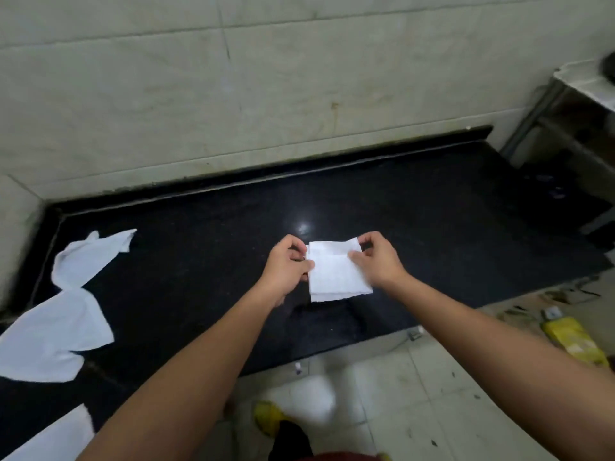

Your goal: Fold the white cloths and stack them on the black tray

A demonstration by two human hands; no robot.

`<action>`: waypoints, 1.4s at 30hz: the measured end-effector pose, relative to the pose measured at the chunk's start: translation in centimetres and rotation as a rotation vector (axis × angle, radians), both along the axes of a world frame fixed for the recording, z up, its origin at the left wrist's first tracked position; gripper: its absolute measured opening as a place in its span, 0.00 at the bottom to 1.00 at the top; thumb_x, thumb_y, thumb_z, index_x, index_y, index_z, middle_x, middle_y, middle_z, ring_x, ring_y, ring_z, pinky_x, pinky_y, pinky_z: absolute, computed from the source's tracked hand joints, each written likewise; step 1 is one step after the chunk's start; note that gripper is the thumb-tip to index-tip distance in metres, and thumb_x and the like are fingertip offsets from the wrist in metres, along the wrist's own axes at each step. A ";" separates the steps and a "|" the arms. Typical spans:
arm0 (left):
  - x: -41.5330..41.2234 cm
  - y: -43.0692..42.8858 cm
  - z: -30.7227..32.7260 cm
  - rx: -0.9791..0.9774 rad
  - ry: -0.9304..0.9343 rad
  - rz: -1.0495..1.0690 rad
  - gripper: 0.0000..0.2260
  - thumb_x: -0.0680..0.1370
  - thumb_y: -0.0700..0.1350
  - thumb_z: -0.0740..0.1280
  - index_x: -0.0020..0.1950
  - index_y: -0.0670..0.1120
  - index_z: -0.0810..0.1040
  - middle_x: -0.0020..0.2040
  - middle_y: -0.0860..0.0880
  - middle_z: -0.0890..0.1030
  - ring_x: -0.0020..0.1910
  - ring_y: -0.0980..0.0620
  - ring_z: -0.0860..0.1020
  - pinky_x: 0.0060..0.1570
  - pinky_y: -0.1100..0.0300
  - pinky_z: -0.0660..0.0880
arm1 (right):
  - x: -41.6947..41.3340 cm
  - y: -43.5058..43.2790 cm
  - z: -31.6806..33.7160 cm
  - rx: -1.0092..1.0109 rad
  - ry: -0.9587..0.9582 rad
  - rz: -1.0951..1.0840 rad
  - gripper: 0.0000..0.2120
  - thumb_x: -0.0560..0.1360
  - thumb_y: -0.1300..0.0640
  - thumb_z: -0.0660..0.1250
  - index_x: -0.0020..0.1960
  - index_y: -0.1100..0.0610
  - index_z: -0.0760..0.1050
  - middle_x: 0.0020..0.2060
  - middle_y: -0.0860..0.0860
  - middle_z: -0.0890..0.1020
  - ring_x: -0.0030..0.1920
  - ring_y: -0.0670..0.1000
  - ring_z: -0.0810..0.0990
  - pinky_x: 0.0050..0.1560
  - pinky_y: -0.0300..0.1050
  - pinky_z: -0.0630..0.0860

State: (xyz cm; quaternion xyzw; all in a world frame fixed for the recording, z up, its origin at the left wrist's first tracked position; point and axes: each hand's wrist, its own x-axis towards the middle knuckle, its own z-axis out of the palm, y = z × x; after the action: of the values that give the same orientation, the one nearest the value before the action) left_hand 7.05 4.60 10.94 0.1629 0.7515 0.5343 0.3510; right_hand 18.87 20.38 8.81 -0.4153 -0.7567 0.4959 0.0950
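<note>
A small white cloth (336,276), folded into a rough square, lies on the black stone counter (432,227) near its middle. My left hand (288,267) pinches its left edge and my right hand (376,261) pinches its upper right corner. Unfolded white cloths lie at the left: one crumpled (86,257), one spread flat (53,337), and another at the bottom left corner (56,440). No black tray shows apart from the black counter itself.
A tiled wall (266,94) backs the counter. At the right stands a metal shelf frame (565,104). On the tiled floor below lie a yellow packet (572,341), a yellow shoe (269,417) and something white and blurred (309,400).
</note>
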 end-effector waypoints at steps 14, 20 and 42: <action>20.4 20.6 3.1 -0.061 0.072 -0.547 0.28 0.69 0.28 0.66 0.66 0.46 0.73 0.29 0.48 0.69 0.28 0.52 0.66 0.33 0.59 0.64 | 25.0 14.6 3.5 0.172 0.008 -0.366 0.11 0.73 0.63 0.65 0.51 0.54 0.82 0.48 0.51 0.83 0.50 0.52 0.80 0.54 0.45 0.75; 24.3 30.6 4.1 -0.057 0.127 -0.717 0.30 0.69 0.28 0.67 0.69 0.45 0.71 0.30 0.48 0.70 0.27 0.52 0.67 0.30 0.61 0.64 | 30.1 23.2 3.3 0.166 0.012 -0.467 0.13 0.73 0.63 0.66 0.55 0.55 0.81 0.46 0.48 0.81 0.51 0.52 0.79 0.55 0.45 0.74; 29.6 69.4 12.5 0.134 0.296 -0.781 0.25 0.70 0.33 0.73 0.66 0.40 0.74 0.47 0.40 0.79 0.27 0.56 0.77 0.32 0.65 0.73 | 36.3 60.5 13.3 0.442 -0.015 -0.543 0.15 0.75 0.60 0.67 0.61 0.58 0.79 0.52 0.51 0.82 0.51 0.51 0.78 0.54 0.44 0.74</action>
State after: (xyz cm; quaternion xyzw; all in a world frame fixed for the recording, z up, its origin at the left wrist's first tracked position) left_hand 36.63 74.02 23.42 0.5329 0.6391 0.3797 0.4043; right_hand 55.20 80.90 22.09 -0.5745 -0.7082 0.2738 0.3057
